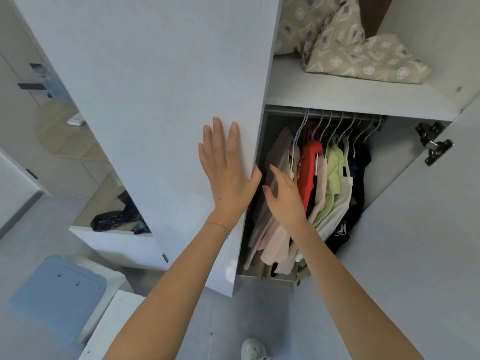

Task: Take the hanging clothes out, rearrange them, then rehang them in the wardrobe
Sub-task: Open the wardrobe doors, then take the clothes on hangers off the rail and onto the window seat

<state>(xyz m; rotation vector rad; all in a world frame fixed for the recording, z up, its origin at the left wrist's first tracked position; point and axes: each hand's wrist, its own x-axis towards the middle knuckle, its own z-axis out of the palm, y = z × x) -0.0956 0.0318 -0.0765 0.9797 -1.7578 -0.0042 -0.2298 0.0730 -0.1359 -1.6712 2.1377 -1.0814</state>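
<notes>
Pressing flat on the wardrobe door: left hand, grip apart, fingers straight, thumb at the door edge. At its 3 o'clock, right hand: grip apart, empty, close to the beige garment. All hanging clothes on the rail, 1 o'clock from there. Judgement: nothing removed yet; take-out, rearranging, rehanging all remain.

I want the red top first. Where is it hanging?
Head view: the red top hangs on the rail, right of centre, between the beige shirt and the green top.

2 hands, 2 w'robe doors, 2 pillows — 1 rail
</notes>
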